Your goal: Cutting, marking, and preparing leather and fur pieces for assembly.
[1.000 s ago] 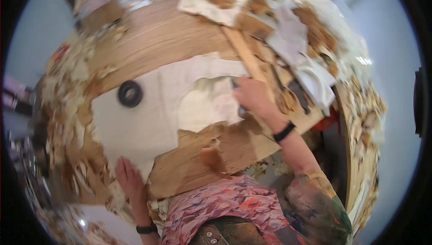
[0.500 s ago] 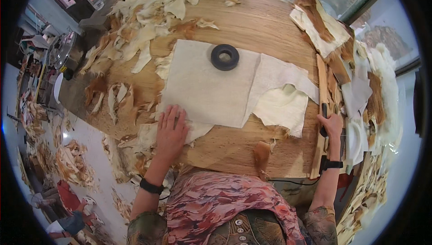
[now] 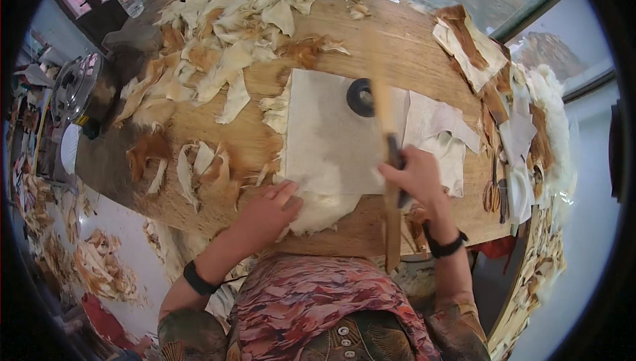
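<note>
My right hand (image 3: 419, 177) is closed around the dark grip part of a long wooden strip (image 3: 381, 96). The strip stands across the right part of a pale rectangular sheet (image 3: 324, 139), smeared by motion. On that sheet, just left of the strip, sits a black ring (image 3: 360, 98). My left hand (image 3: 265, 214) has its fingers stretched out at the sheet's lower left corner, beside a cream furry piece (image 3: 326, 212) that sticks out from under it. Right of the strip lie more pale hide pieces (image 3: 437, 119).
Hide scraps (image 3: 232, 50) pile up at the far left of the wooden table (image 3: 331, 36). Brown fur pieces (image 3: 149, 149) lie nearer. Looped-handle scissors (image 3: 491, 195) and white hides (image 3: 520, 136) are along the right edge. A metal pot (image 3: 79, 89) stands left.
My right hand has lifted the wooden strip from the table's right side and brought it left over the sheet. My left hand has moved slightly in the view, still by the sheet's corner.
</note>
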Demonstrator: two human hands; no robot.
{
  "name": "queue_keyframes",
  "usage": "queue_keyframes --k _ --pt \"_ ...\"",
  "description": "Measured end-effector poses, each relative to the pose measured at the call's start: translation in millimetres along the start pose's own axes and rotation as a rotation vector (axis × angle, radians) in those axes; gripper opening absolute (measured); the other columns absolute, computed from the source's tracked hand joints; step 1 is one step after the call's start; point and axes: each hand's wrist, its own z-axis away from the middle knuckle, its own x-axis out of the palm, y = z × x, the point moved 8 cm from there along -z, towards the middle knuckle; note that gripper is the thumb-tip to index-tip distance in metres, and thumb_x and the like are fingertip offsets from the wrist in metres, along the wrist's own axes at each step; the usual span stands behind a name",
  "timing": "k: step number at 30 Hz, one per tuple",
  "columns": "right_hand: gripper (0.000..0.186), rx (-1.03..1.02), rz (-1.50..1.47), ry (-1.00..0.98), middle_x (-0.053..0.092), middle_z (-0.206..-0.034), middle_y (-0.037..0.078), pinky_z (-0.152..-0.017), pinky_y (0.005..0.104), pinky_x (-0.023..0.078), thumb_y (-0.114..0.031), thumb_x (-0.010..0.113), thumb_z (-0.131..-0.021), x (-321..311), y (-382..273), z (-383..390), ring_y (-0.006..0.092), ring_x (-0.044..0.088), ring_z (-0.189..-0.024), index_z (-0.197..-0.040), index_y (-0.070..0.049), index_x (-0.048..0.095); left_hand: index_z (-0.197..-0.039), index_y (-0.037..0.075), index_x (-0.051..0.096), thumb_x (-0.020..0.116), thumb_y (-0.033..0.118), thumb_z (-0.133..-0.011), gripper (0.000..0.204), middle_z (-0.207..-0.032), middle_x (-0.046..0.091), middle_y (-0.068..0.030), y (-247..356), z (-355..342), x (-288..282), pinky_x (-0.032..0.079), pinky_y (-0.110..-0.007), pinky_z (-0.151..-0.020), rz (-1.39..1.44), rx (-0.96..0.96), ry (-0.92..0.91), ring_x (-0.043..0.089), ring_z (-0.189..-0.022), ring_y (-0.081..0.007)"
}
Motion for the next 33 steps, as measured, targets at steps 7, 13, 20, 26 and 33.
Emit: queue_keyframes --k 7,13,20,26,33 --pt "0.057 0.009 0.247 0.0 0.064 -0.065 0.021 -0.063 0.0437 0.053 -0.052 0.07 -0.067 68.5 -69.6 -14.4 0.0353 0.066 -0.066 -0.079 0.003 0.065 -0.125 0.006 0.054 0.053 0.008 -0.088 0.037 -0.141 0.039 -0.0235 -12.4 8.3 -6.4 0.039 -0.043 -0.105 0.111 0.185 -0.008 0.041 -0.129 -0.0392" --pt "0.058 0.003 0.286 -0.049 0.066 -0.069 0.022 -0.063 0.0419 0.052 -0.056 0.07 -0.066 81.6 -111.1 -80.0 0.0355 0.067 -0.069 -0.075 0.002 0.07 -0.119 0.006 0.059 0.054 0.007 -0.086 0.034 -0.143 0.037 -0.0251 -21.8 6.2 -7.9 0.038 -0.041 -0.107 0.139 0.297 -0.081 0.039 -0.132 -0.0389" --pt "0.058 0.089 0.258 0.057 0.069 -0.075 0.016 -0.066 0.0398 0.054 -0.058 0.067 -0.069 76.3 -127.7 -127.9 0.0312 0.069 -0.075 -0.081 -0.001 0.071 -0.115 0.006 0.062 0.06 0.011 -0.083 0.033 -0.141 0.041 -0.0249 -27.2 7.0 -8.1 0.04 -0.041 -0.106 0.226 0.344 -0.204 0.04 -0.132 -0.0386" --pt "0.065 0.033 0.281 -0.05 0.068 -0.074 0.018 -0.063 0.0401 0.052 -0.063 0.067 -0.07 81.1 -118.2 -104.1 0.0329 0.068 -0.072 -0.08 0.001 0.071 -0.107 0.003 0.063 0.061 0.016 -0.086 0.025 -0.106 0.059 -0.0158 -78.5 -38.1 -97.8 0.047 -0.042 -0.084 0.407 0.135 -0.178 0.058 -0.099 -0.0343" --pt "0.063 -0.096 -0.199 -0.018 0.07 -0.08 0.014 -0.066 0.039 0.053 -0.064 0.071 -0.068 44.5 -120.5 -130.6 0.0285 0.069 -0.075 -0.084 -0.004 0.071 -0.103 0.002 0.065 0.065 0.017 -0.083 0.025 -0.098 0.062 -0.0207 -172.0 -146.3 -130.9 0.048 -0.045 -0.081 -0.039 -0.15 0.197 0.06 -0.094 -0.0346"
